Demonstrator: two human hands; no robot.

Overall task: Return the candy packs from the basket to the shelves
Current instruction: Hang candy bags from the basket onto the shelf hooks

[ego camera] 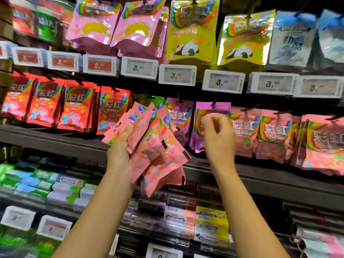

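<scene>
At far left the red candy packs (44, 107) hang in a row on the middle shelf, their edges smeared by blur and the outermost one cut off by the frame. Below them, green and white gum boxes (42, 181) lie in a tray, their print too soft to read. The left hand (119, 146) grips a fanned bundle of pink candy packs (154, 146) in front of the shelf; its thumb lies across the near face and the other fingers are hidden behind the packs. The bundle covers most of a green pack and part of the purple hanging packs (179, 116) behind it. To the right, the right hand (217, 135) is raised before a magenta pack (213, 108) on its peg, fingers loosely curled; motion blur and the back of the hand hide whether the fingertips pinch that pack, so its grip cannot be told. Further right hang more pink packs (275, 133), the last cut by the frame edge. Above, price tags (176, 76) read 3.90, the rightmost one illegible. The basket is out of view.
</scene>
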